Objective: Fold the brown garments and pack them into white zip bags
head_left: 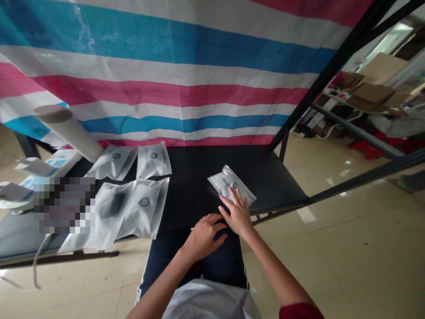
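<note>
White pouch (226,179) beneath the spread right hand (239,216) — left hand (205,234) half-open, loosely curled, close by.

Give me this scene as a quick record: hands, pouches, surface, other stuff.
Right hand: open, fingers over the near side of the lone pouch
Left hand: beside the right one, at the table's front edge; nothing seen in it
Surface: black tabletop
Grouped pouches: at least four, frosted, on the left in two rows
Far left: white cylinder, power strip
Backdrop: striped sheet
Unreadable: pixelated patch, left
</note>
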Demonstrator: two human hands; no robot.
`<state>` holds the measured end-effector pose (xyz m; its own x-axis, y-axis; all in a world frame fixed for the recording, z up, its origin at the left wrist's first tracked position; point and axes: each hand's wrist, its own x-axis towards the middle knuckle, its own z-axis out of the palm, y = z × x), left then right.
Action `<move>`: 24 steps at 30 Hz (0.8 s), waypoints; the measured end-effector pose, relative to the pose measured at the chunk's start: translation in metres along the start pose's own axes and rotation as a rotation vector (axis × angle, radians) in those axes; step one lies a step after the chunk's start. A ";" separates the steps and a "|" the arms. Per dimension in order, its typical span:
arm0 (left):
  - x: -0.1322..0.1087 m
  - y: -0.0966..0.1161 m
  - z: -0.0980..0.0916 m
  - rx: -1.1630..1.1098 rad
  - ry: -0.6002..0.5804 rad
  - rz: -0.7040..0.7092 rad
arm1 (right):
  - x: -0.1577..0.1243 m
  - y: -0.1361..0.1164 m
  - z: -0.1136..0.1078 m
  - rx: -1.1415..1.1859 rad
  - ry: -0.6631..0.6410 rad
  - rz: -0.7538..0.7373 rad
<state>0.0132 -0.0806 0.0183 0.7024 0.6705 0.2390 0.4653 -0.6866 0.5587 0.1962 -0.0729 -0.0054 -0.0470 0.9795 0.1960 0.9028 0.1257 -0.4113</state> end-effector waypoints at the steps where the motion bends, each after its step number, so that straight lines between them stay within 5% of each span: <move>1: -0.009 -0.001 -0.006 -0.012 0.011 -0.035 | 0.007 0.017 0.003 -0.019 0.021 0.038; 4: -0.045 -0.009 -0.024 -0.039 0.072 -0.119 | 0.041 0.083 0.001 -0.105 0.062 0.166; 9: -0.099 -0.021 -0.051 0.037 0.248 -0.214 | 0.120 0.196 -0.038 -0.270 0.059 0.372; 13: -0.114 -0.025 -0.073 0.152 0.378 -0.226 | 0.162 0.247 -0.064 -0.364 -0.062 0.366; 17: -0.114 -0.038 -0.098 0.285 0.478 -0.297 | 0.171 0.246 -0.062 -0.486 0.027 0.235; 24: -0.103 -0.091 -0.117 0.404 0.470 -0.401 | 0.138 0.175 -0.029 -0.400 0.135 0.021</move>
<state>-0.1645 -0.0545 0.0358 0.1742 0.8791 0.4438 0.8635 -0.3529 0.3602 0.3600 0.0799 -0.0243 0.0052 0.9483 0.3173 0.9990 0.0091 -0.0434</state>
